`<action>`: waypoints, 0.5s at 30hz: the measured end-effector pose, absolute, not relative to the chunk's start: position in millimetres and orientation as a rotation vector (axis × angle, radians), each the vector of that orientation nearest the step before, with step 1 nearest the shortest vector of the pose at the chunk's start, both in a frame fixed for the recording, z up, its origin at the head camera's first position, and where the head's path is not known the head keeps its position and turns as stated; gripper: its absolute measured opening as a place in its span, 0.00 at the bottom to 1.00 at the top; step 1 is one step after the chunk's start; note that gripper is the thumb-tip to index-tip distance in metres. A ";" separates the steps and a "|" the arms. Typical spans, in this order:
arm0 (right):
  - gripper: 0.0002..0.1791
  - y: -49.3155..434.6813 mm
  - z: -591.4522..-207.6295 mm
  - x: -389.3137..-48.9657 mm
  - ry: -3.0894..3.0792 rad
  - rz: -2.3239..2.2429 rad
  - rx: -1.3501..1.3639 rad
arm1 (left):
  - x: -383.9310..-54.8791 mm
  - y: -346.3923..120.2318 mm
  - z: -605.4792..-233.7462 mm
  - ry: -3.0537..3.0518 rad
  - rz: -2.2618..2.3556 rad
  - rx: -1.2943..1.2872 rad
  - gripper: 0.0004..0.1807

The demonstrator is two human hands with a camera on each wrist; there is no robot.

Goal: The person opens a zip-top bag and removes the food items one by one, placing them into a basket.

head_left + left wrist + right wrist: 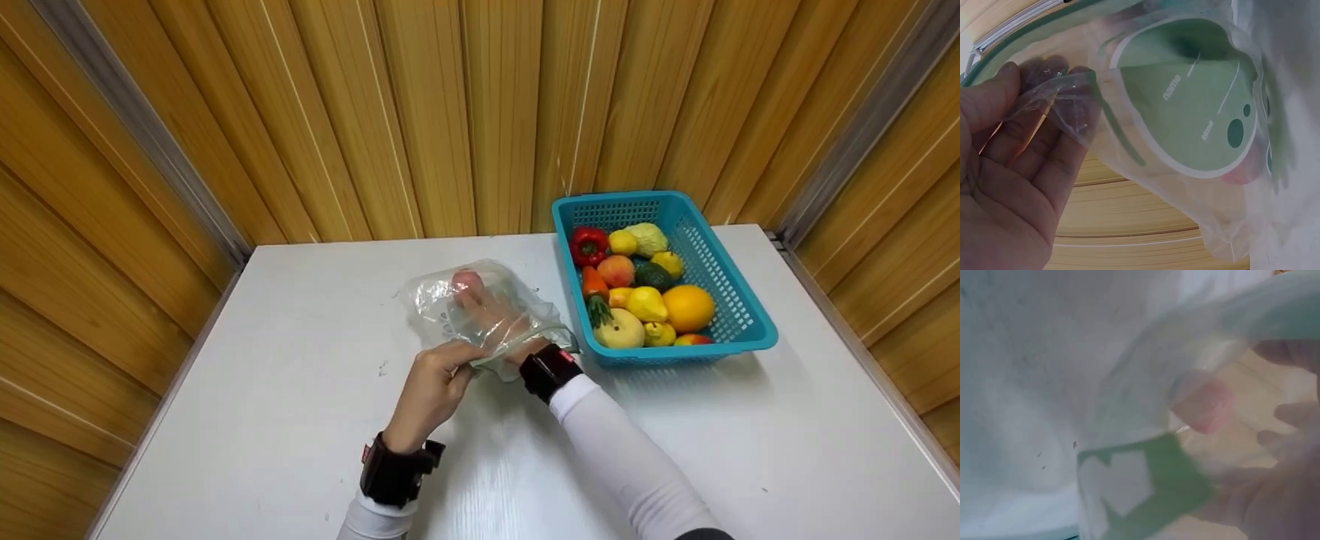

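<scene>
A clear plastic zip bag (427, 296) with a green rim lies on the white table; the left wrist view shows its green printed label (1185, 101) reading "name" and "time". My left hand (435, 390) pinches the bag's rim between thumb and fingers. Inside the bag, up to the wrist, is my right hand (495, 319). A round pinkish-red thing (468, 282), its kind unclear through the plastic, lies in the bag just beyond the right fingertips. In the right wrist view the fingers (1297, 415) are spread and stand apart from that round thing (1207, 405).
A blue plastic basket (679, 357) stands to the right of the bag. It holds a red bell pepper (589, 245), a carrot (594, 283), an orange (688, 308), a yellow pear (646, 304) and several other fruits and vegetables. Wood-patterned walls (420, 112) enclose the white table (285, 360).
</scene>
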State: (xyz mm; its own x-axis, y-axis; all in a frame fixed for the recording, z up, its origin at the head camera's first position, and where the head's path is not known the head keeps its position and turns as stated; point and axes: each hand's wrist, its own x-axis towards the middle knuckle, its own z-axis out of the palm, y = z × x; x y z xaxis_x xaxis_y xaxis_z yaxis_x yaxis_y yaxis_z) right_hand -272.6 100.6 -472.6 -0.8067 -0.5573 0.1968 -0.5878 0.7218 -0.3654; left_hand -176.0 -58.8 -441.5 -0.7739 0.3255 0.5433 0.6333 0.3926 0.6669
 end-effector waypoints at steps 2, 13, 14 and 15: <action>0.42 96.9 -473.8 -276.1 -2.809 0.432 1.000 | -176.1 -58.6 -441.7 -2.332 -1.334 -0.843 0.15; 0.44 76.5 -475.4 -299.1 -3.044 0.159 0.898 | -174.1 -58.6 -438.7 -2.351 -1.375 -0.860 0.15; 0.46 75.8 -476.5 -301.6 -3.083 0.188 0.890 | -173.9 -58.7 -438.2 -2.356 -1.373 -0.858 0.15; 0.48 74.8 -480.2 -304.9 -3.103 0.173 0.881 | -173.7 -58.9 -437.8 -2.356 -1.370 -0.861 0.15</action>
State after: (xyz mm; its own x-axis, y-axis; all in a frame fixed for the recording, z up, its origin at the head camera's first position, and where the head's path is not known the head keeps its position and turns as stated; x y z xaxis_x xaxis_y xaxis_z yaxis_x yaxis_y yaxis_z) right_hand -304.9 74.8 -480.2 -0.8475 -0.5278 -0.0564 -0.5183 0.8457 -0.1270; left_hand -173.7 -58.9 -437.8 -0.7822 0.3531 0.5134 0.6208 0.3718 0.6902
